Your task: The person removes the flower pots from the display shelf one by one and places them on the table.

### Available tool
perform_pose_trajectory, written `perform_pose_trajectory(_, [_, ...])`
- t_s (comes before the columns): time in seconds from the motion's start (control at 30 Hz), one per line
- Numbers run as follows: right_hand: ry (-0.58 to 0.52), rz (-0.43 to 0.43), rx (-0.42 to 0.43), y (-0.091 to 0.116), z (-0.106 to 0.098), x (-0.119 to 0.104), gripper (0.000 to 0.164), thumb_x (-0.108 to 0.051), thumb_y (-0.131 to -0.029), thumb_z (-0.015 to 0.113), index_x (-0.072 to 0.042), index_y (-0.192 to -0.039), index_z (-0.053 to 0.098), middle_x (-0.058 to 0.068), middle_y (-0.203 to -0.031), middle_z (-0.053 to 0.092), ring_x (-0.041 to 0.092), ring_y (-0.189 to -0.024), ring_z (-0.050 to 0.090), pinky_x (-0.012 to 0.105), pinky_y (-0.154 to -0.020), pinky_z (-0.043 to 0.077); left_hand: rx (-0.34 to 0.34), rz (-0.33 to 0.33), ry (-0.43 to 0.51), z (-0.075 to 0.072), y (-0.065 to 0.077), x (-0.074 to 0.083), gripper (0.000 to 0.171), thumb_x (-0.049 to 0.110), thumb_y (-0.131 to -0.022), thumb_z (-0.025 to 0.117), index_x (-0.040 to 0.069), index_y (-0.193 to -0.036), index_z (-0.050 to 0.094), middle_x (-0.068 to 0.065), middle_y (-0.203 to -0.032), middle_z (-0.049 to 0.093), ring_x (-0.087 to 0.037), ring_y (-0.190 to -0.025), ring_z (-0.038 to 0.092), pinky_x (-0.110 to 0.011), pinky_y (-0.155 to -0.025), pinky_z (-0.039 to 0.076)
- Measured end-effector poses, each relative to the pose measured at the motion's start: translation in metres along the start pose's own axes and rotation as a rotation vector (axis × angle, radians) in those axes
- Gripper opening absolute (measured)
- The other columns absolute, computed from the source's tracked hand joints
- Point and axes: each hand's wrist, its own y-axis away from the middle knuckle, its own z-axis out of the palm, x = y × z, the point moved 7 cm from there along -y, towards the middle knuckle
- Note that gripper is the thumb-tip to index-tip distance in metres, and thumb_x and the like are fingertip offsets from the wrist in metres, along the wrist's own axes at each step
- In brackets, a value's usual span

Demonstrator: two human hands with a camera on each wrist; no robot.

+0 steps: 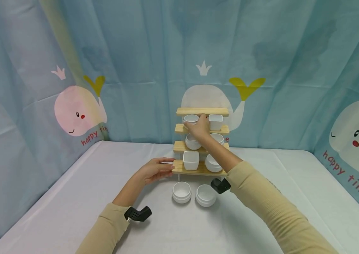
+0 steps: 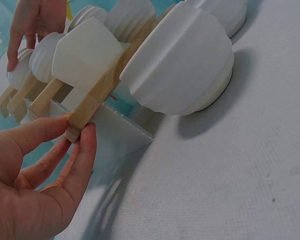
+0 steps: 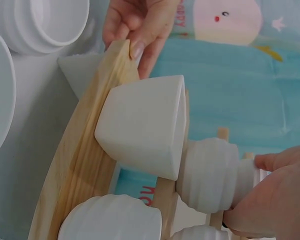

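A tiered wooden stand point(image 1: 200, 172) with several boards holds small white pots. My right hand point(image 1: 200, 128) grips a round white pot point(image 1: 191, 119) on the second board from the top; in the right wrist view the hand partly hides it. Beside it is a square pot point(image 1: 215, 122). Down at the lowest board, my left hand point(image 1: 155, 170) pinches the left end point(image 2: 87, 112) between thumb and fingers. On that board stand another square pot point(image 1: 191, 161) and a round ribbed pot point(image 1: 212, 164). A round pot point(image 1: 193, 142) sits left on the board between, with one more partly behind my right forearm.
Two round white pots, a left one point(image 1: 181, 192) and a right one point(image 1: 206, 196), stand on the white tablecloth point(image 1: 81, 197) in front of the stand. A blue curtain point(image 1: 141, 98) with printed whales hangs behind. White side supports point(image 2: 120, 132) carry the boards.
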Motion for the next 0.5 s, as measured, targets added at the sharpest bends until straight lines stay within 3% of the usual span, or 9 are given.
perform_pose_trajectory(0.5, [-0.018, -0.018, -0.009, -0.0003, 0.0003, 0.0006, 0.067, -0.021, -0.101, 0.072, 0.007, -0.151, 0.039, 0.026, -0.149, 0.049, 0.038, -0.141, 0.049, 0.046, -0.120, 0.043, 0.003, 0.003, -0.005, 0.0003, 0.0010, 0.0004, 0.054, 0.000, -0.104, 0.062, -0.008, -0.154, 0.044, -0.007, -0.104, 0.070, -0.010, -0.086, 0.071, -0.021, -0.078, 0.062])
